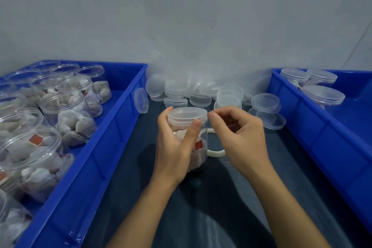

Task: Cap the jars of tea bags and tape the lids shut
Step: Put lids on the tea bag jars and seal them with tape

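- I see the clear round plastic jar of tea bags standing upright on the dark table, in the middle between my two hands, with a clear plastic lid sitting on its mouth.
- My left hand wraps the jar's left side: the thumb lies up the front wall to just under the lid, and the fingers curl round the far side to the lid's edge.
- My right hand hovers just right of the lid, fingers curled, thumb and forefinger nipped together beside the lid's rim; whether a strip of tape is between them I cannot tell.
- A white tape roll lies flat on the table behind the jar, partly under my right hand.
- Beyond it, a heap of loose clear lids lies on the table against the grey wall.
- On my left, a blue plastic crate holds many uncapped jars of tea bags.
- On my right, a second blue crate holds a few capped jars at its far end.
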